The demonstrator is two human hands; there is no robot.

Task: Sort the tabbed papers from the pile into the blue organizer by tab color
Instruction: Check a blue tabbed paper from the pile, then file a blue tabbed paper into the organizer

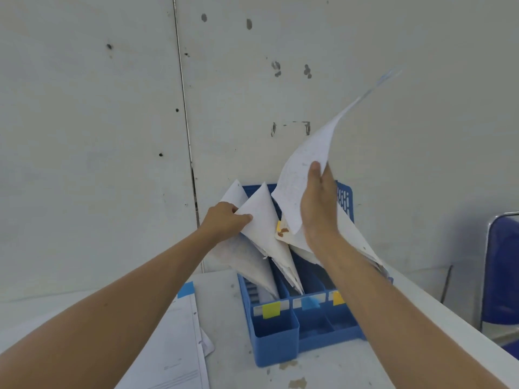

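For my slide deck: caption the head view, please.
Right hand holds a sheet over the blue organizer while the left hand grips filed papers.

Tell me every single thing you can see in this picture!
organizer: one, blue, on the table against the wall
labels: three, yellow, blue, yellow, on the organizer's front
filed papers: three bunches, white, leaning in the organizer
sheet: one, white, raised above the organizer
pile: one, white with a blue tab, left on the table
table: one, whitish, below
wall: one, grey-white, behind
chair: one, blue, far right
left hand: fingers grip the filed papers
right hand: fingers hold the sheet
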